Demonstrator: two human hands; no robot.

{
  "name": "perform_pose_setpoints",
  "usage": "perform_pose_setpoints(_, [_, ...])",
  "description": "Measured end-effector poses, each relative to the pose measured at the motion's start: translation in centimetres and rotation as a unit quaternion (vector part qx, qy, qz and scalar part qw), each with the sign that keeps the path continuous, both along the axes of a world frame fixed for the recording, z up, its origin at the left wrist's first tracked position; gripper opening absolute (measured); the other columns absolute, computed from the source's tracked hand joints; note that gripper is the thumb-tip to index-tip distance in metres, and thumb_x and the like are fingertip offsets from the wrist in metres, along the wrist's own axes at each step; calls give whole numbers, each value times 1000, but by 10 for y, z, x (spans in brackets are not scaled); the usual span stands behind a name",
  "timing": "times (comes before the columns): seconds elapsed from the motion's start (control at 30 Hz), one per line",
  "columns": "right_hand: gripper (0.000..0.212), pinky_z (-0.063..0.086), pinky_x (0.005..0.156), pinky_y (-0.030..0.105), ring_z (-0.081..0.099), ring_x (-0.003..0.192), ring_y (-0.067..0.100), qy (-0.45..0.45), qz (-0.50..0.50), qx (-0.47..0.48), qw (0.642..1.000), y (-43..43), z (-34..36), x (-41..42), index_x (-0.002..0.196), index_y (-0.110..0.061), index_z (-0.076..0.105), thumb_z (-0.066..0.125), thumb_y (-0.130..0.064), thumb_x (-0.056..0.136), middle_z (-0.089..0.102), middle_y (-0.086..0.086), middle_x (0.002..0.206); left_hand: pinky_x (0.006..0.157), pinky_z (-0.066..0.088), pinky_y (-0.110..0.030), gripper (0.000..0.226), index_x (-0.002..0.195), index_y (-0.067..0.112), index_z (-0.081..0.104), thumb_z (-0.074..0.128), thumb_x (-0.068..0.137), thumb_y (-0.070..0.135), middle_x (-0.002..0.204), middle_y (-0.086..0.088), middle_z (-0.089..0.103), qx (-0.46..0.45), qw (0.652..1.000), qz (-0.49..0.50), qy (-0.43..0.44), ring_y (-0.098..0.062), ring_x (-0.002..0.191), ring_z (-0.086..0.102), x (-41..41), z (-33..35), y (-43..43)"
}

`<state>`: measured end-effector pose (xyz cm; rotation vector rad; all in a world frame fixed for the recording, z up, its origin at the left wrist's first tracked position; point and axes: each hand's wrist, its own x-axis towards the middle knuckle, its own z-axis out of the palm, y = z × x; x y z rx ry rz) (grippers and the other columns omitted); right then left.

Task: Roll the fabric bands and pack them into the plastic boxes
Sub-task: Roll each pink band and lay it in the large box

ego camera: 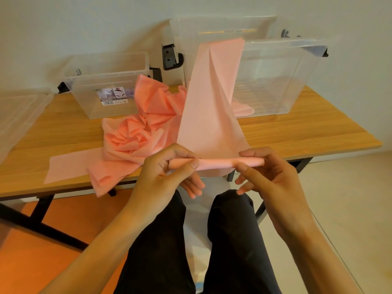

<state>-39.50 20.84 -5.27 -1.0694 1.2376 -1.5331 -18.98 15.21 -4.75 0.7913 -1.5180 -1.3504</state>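
Head view recorded the left hand point(167, 168) and right hand point(267, 172) each pinching one end of a partly rolled pink fabric band point(218, 161), held just off the bench point(297, 132) front edge. Its free length rose to the large plastic box point(275, 77) rim. Loose bands point(135, 134) lay heaped beside a smaller box point(101, 81)

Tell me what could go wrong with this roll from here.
The long pink fabric band has a lengthwise fold that may get rolled in crooked. The thin roll is pinched in the air by the left hand and right hand only at its ends, so it may slacken.
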Motion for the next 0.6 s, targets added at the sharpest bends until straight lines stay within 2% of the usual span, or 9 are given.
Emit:
perform_pose_setpoints(0.07, [31, 61, 63, 30, 72, 80, 26, 13, 0, 0, 1000, -1, -1, 0, 110, -6, 69, 74, -13, 80, 73, 12, 94, 51, 52, -31, 14, 93, 3, 63, 60, 90, 15, 65, -20, 69, 16, 1000, -4, 7, -33, 54, 66, 0, 0, 0])
perform_pose_setpoints(0.13, [25, 60, 63, 28, 73, 80, 26, 21, -5, -5, 1000, -3, -2, -1, 107, -4, 70, 72, -11, 83, 73, 10, 93, 53, 54, -32, 13, 96, 3, 64, 62, 92, 15, 72, -19, 72, 11, 1000, -7, 0, -33, 59, 68, 1, -1, -2])
perform_pose_setpoints(0.27, [31, 60, 61, 28, 68, 64, 23, 17, -14, -15, 1000, -1, -1, -1, 100, 1, 70, 71, -21, 79, 72, 14, 81, 55, 56, -34, 17, 105, 3, 67, 69, 90, 11, 91, -9, 71, -14, 1000, -10, -9, -31, 76, 72, 3, 2, -6])
perform_pose_setpoints(0.37, [31, 58, 57, 30, 63, 55, 23, 12, -22, -23, 999, 1, 1, -3, 95, 3, 69, 69, -25, 81, 68, 15, 70, 55, 57, -34, 21, 104, 1, 70, 67, 86, 12, 89, -9, 70, -22, 1000, -5, -6, -30, 73, 71, 0, 4, -7])
perform_pose_setpoints(0.43, [30, 58, 58, 30, 65, 57, 24, 23, -19, -34, 999, 1, 3, -4, 97, 0, 69, 69, -26, 82, 70, 14, 74, 54, 56, -33, 20, 102, 0, 71, 67, 86, 12, 83, -11, 70, -18, 1000, -2, 0, -29, 68, 70, -3, 4, -7])
perform_pose_setpoints(0.53, [34, 61, 62, 30, 72, 72, 27, 52, 0, -39, 998, 1, 7, -4, 110, -10, 69, 71, -25, 80, 74, 7, 93, 53, 54, -31, 19, 101, 0, 71, 67, 86, 11, 78, -13, 70, 5, 1000, -7, 15, -27, 63, 68, -6, 3, -8])
perform_pose_setpoints(0.6, [35, 61, 62, 29, 73, 77, 27, 56, 12, -39, 998, 0, 8, -6, 109, -8, 69, 74, -21, 77, 75, 6, 95, 53, 54, -31, 17, 102, -1, 71, 69, 89, 9, 77, -15, 69, 12, 1000, -14, 19, -27, 63, 68, -6, 3, -9])
